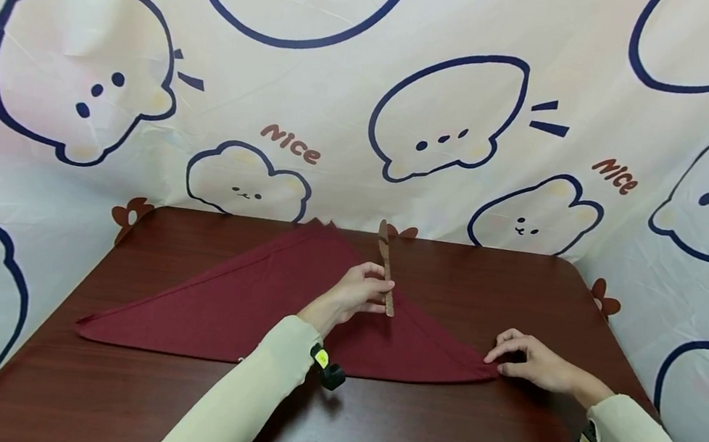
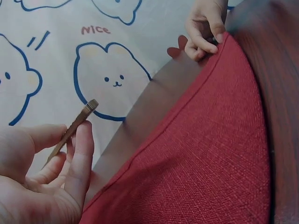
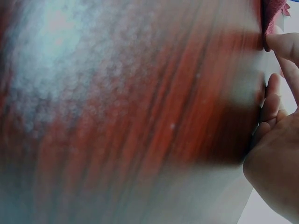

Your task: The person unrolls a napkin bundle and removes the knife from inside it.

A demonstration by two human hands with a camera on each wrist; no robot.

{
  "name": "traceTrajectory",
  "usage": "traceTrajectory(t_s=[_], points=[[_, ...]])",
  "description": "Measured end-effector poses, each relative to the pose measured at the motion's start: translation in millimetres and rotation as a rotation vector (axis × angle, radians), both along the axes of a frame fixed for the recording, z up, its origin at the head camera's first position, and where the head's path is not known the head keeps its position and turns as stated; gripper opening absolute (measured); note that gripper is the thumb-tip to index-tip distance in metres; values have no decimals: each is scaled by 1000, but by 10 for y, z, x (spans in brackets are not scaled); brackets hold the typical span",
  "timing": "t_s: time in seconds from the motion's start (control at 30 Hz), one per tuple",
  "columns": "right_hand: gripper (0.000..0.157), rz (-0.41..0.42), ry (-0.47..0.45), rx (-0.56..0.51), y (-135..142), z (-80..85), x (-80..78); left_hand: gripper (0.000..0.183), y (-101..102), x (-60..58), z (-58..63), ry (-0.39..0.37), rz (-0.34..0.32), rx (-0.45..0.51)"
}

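Observation:
A dark red cloth napkin lies folded in a triangle, its long edge toward me and its peak at the far side. Above its right half, my left hand holds a slim brown knife between thumb and fingers. The knife stands nearly upright, its wider end pointing away. At the cloth's right corner, my right hand pinches the tip between thumb and forefinger. In the right wrist view only a bit of the red corner shows by the fingertips.
Under the cloth is a dark brown wooden table with a glossy top. A pale curtain with blue cartoon outlines hangs behind and along both sides. Black wrist cameras sit on both sleeves.

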State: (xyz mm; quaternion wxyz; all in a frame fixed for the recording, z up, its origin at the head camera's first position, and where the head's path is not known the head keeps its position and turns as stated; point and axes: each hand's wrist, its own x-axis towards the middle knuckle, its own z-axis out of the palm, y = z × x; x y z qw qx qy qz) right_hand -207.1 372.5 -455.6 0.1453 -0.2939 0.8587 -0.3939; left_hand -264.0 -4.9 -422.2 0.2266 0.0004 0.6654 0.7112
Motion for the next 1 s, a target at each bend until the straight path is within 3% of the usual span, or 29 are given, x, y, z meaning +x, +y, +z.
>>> traceTrajectory(t_s=[0.47, 1.0], points=[[15, -4, -18, 0, 3, 17, -6, 33, 242, -59, -59, -4, -24, 57], [15, -2, -18, 9, 2, 44, -12, 42, 477, -126, -148, -33, -17, 63]])
